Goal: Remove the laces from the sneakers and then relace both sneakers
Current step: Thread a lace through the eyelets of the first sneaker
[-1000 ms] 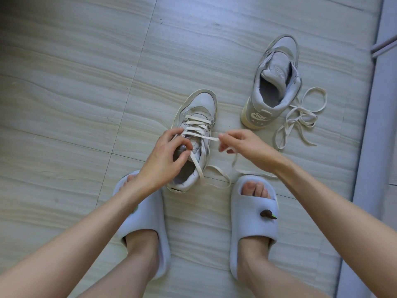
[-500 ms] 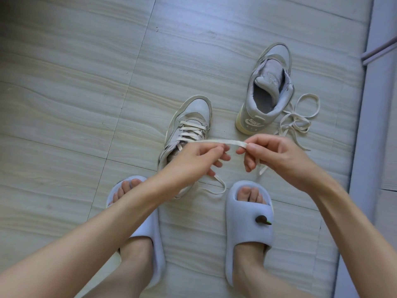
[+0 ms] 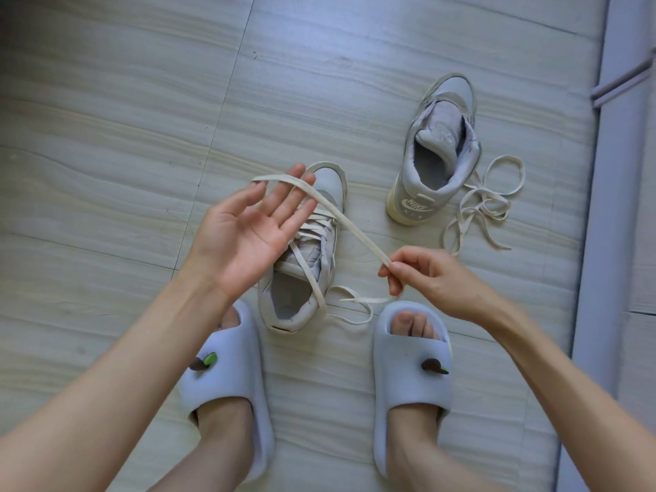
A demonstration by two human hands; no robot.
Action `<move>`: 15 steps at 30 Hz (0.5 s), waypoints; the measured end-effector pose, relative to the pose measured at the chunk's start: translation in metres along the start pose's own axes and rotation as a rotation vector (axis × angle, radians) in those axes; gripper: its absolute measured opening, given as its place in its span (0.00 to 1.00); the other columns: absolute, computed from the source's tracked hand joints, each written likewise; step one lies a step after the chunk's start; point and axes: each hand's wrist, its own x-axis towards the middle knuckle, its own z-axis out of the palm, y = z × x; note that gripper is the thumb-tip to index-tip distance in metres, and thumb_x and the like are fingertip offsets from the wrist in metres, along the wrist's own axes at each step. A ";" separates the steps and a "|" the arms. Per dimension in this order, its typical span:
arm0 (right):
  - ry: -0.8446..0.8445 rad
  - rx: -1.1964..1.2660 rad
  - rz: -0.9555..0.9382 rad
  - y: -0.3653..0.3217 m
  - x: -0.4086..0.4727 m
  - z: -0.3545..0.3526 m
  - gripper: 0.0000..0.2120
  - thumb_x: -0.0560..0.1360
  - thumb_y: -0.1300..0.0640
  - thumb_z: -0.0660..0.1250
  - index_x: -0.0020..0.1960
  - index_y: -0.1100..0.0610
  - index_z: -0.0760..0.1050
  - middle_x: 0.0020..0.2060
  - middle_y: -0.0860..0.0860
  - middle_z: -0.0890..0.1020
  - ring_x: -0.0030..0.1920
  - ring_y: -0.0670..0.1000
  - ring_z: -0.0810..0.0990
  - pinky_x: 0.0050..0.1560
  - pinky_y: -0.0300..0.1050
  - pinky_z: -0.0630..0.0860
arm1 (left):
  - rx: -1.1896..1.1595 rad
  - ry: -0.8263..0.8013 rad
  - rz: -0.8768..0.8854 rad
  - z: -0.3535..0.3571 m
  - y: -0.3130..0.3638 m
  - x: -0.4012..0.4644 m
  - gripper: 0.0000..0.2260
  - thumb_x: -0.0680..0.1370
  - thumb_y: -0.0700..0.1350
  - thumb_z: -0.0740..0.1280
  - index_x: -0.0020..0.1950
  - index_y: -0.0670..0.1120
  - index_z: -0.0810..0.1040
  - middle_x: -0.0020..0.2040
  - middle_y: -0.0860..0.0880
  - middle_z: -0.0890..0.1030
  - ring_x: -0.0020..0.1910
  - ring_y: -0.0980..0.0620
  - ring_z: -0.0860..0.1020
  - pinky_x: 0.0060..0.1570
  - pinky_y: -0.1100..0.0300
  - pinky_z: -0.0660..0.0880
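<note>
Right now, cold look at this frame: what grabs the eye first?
Centre frame, a cream lace stretches taut between the open left hand, looped over its fingertips, and the right hand, which pinches it. Beneath them on the floor lies a half-laced grey sneaker. Upper right, the second sneaker stands unlaced, its loose lace in a tangle beside it.

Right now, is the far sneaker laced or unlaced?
Unlaced. The far sneaker shows no lace across its open top, and a loose lace lies heaped on the floor beside it.
</note>
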 end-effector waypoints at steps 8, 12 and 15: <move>0.024 -0.224 0.156 0.027 0.001 -0.006 0.10 0.77 0.59 0.65 0.40 0.49 0.79 0.38 0.47 0.81 0.40 0.43 0.77 0.46 0.37 0.71 | -0.177 0.071 0.084 -0.002 0.018 0.006 0.16 0.72 0.33 0.57 0.59 0.30 0.71 0.58 0.37 0.80 0.56 0.41 0.80 0.49 0.49 0.79; 0.100 -0.388 0.126 0.036 0.002 -0.007 0.05 0.75 0.57 0.68 0.46 0.53 0.83 0.40 0.47 0.72 0.42 0.43 0.70 0.47 0.40 0.65 | -0.260 0.097 0.084 -0.003 0.022 0.009 0.14 0.75 0.34 0.56 0.57 0.28 0.72 0.57 0.36 0.79 0.55 0.40 0.80 0.52 0.48 0.77; 0.161 -0.299 0.142 0.035 0.004 -0.006 0.06 0.75 0.56 0.68 0.43 0.50 0.83 0.31 0.44 0.74 0.32 0.39 0.69 0.37 0.32 0.65 | -0.219 0.126 0.077 -0.006 0.021 0.013 0.14 0.78 0.36 0.55 0.60 0.29 0.70 0.57 0.37 0.79 0.56 0.39 0.79 0.54 0.49 0.76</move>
